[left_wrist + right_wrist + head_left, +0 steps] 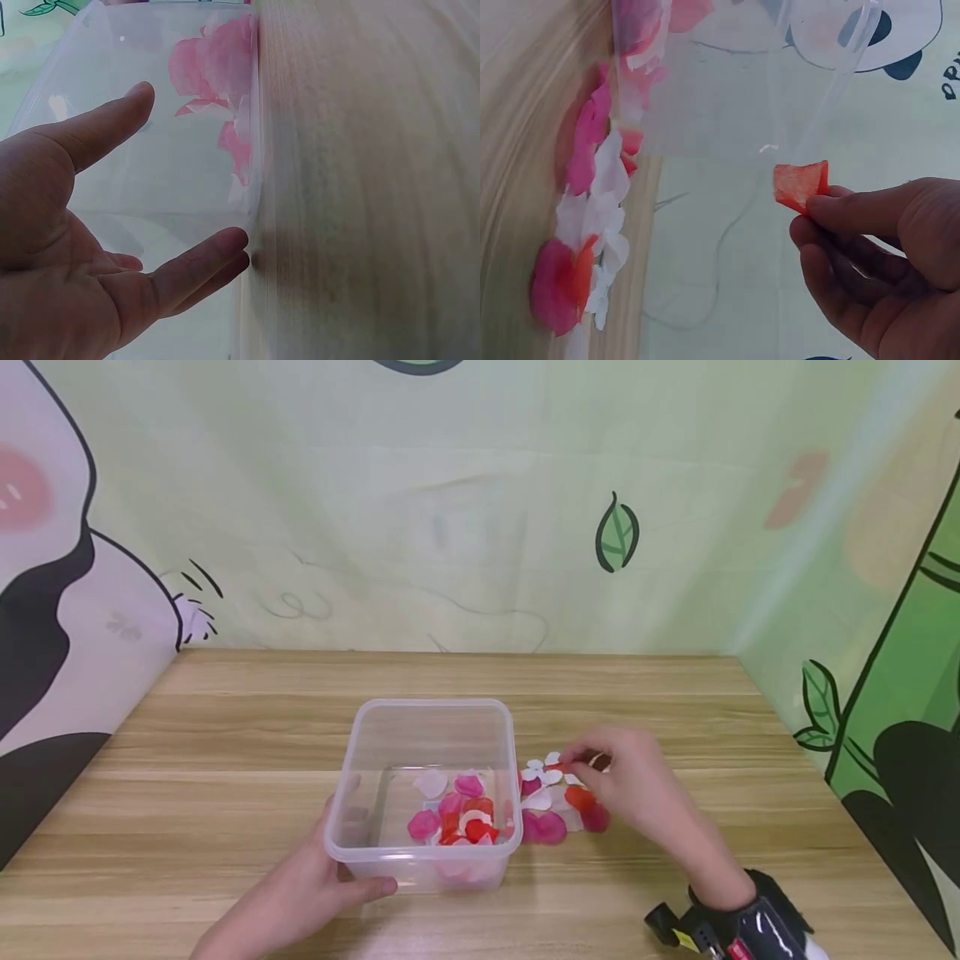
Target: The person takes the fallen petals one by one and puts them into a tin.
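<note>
A clear plastic box (422, 853) stands on the table with pink, red and white petals (468, 787) inside. My left hand (315, 872) rests against its near left corner, thumb along the front and other fingers at the left side. In the left wrist view the thumb and fingers (199, 266) are spread and fairly straight. Thumb and fingertips of my right hand (630, 781) pinch a red petal (801, 184), held up off the table. Below this hand, just right of the box, lies a loose pile of petals (551, 827) in magenta, white and red.
The wooden table (247, 718) runs back to a pale green printed cloth (480, 527) with cartoon drawings. A black device (750, 918) is strapped on the right wrist. The box has no lid on it, and its raised walls stand between the two hands.
</note>
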Action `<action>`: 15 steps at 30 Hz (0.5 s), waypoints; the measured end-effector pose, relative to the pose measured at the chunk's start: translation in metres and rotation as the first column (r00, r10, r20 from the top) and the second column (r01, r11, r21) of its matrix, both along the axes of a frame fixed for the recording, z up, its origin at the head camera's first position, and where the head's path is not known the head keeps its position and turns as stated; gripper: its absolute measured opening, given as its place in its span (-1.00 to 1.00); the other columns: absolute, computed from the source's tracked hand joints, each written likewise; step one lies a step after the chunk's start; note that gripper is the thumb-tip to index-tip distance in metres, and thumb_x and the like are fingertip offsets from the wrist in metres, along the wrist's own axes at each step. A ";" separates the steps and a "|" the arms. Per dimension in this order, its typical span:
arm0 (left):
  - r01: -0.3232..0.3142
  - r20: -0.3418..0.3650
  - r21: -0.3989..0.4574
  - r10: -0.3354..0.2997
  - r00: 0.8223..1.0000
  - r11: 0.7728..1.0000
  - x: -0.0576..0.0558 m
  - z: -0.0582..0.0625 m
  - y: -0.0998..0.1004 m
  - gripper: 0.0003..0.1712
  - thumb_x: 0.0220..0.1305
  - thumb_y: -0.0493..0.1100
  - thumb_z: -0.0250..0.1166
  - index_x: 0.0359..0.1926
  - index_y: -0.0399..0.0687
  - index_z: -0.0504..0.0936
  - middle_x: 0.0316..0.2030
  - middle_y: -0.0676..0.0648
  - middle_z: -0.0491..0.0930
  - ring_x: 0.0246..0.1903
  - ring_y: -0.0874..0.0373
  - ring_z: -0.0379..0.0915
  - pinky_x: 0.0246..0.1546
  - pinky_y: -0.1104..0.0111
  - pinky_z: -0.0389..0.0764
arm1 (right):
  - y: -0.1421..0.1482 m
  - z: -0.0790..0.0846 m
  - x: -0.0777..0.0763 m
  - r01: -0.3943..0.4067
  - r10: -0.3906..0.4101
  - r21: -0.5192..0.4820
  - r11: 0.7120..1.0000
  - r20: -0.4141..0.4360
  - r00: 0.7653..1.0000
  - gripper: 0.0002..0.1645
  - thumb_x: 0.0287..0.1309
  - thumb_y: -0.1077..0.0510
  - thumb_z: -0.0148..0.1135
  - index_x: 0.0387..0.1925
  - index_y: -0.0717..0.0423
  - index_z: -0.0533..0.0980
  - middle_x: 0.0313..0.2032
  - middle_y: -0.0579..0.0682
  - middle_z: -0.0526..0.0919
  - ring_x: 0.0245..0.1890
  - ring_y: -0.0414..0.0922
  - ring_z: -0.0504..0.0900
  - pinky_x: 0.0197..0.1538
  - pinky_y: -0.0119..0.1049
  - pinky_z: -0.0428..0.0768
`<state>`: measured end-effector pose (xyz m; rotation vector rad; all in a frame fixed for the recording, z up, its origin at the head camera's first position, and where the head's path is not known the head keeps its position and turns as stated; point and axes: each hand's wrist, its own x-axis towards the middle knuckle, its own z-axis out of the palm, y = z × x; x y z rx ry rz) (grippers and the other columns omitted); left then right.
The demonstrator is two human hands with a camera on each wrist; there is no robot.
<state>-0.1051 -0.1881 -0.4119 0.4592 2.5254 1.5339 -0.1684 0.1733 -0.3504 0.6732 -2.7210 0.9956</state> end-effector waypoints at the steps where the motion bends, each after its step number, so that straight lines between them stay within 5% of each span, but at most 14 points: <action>1: -0.001 -0.001 -0.004 0.001 1.000 1.000 0.000 0.000 0.000 0.46 0.05 -0.14 0.65 0.62 0.49 -0.27 0.24 -0.22 0.42 0.18 -0.18 0.37 0.06 0.35 0.56 | -0.001 0.001 0.001 0.007 -0.007 -0.016 1.000 -0.023 1.000 -0.75 0.06 0.47 0.48 -0.32 0.09 0.76 -0.35 -0.14 0.74 -0.38 -0.20 0.64 -0.30 -0.29 0.65; 9: 0.018 -0.020 0.017 -0.018 1.000 1.000 -0.001 -0.001 -0.001 0.44 0.05 -0.17 0.65 0.64 0.35 -0.25 0.34 -0.28 0.34 0.22 -0.21 0.36 0.13 0.21 0.56 | -0.014 0.008 0.013 -0.025 0.003 -0.100 0.995 -0.214 0.977 -0.72 -0.03 0.44 0.57 -0.30 0.05 0.77 -0.33 -0.22 0.74 -0.36 -0.28 0.67 -0.31 -0.28 0.68; 15: 0.033 -0.078 0.017 -0.032 0.996 0.999 -0.001 -0.003 -0.001 0.42 0.04 -0.15 0.65 0.65 0.14 -0.21 0.40 -0.32 0.29 0.25 -0.22 0.36 0.17 0.04 0.50 | -0.026 0.007 0.020 -0.194 0.103 -0.208 0.959 -0.382 0.918 -0.66 -0.08 0.48 0.57 -0.29 0.06 0.76 -0.30 -0.18 0.75 -0.32 -0.23 0.70 -0.26 -0.41 0.65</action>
